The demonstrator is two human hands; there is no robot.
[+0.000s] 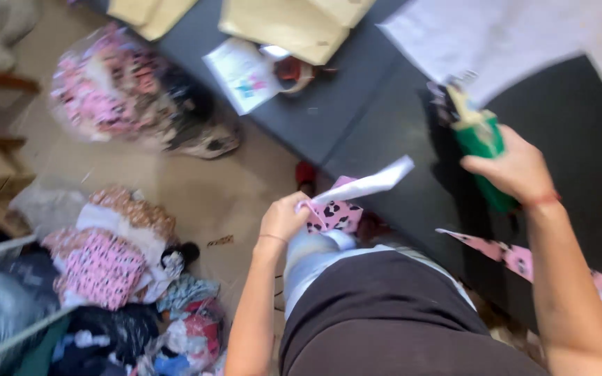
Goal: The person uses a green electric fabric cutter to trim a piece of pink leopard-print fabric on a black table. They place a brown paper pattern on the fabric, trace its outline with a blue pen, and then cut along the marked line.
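Hands grip: left hand point(283, 217) pink fabric scrap point(334, 214) off the table edge point(329, 163), right hand point(513, 169) green tool point(483, 147).

Two tan padded envelopes point(294, 28) point(149, 14) at table's point(343, 104) far edge. White printed card point(242, 73) near its left edge. Clear bag of pink clothes point(116, 87) on floor beside table.

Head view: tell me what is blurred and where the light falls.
Head view: motion blur smears everything, worst on the white paper at top right; the left hand and right hand stay fairly readable; daylight brightens the floor, while the dark tabletop looks matte, without glare.
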